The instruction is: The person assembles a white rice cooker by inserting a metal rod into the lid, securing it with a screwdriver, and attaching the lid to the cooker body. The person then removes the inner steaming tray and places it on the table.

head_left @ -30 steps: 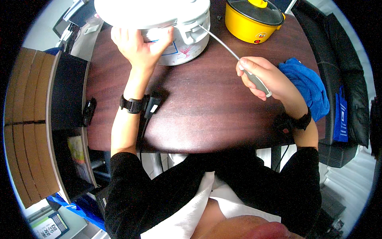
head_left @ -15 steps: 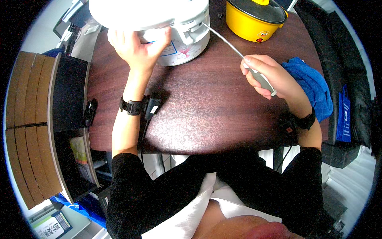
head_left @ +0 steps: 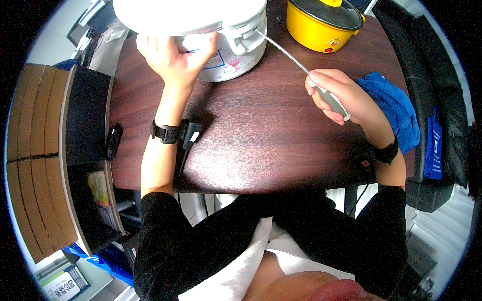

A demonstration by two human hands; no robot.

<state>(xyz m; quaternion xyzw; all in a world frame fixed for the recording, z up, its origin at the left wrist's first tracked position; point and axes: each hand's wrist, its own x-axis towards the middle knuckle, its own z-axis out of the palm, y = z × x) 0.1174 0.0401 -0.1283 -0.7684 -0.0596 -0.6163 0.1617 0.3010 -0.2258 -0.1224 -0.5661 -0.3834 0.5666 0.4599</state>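
A white rice cooker [head_left: 233, 65] with a pink flower print stands at the far side of the table, its top cut off by the picture's edge. My left hand [head_left: 173, 62] holds its near side, thumb and fingers apart against the wall below the lid rim. A screwdriver [head_left: 332, 103] with a grey and white handle is in my right hand [head_left: 341, 93], fingers wrapped round the grip. Its long metal shaft reaches up and left to the cooker's right side, where the tip meets the white latch or handle part [head_left: 245, 39]. The tip itself is hidden there.
A yellow electric pot [head_left: 314, 30] with a dark lid stands at the far right. Beside my right wrist lies a blue cloth [head_left: 389, 108]. A black adapter [head_left: 192, 134] with a cord rests by my left wrist. On the left stands a shelf unit [head_left: 90, 120].
Both hands keep their places, and the screwdriver's tip stays at the cooker's side. Only a very slight shift of the whole view shows.
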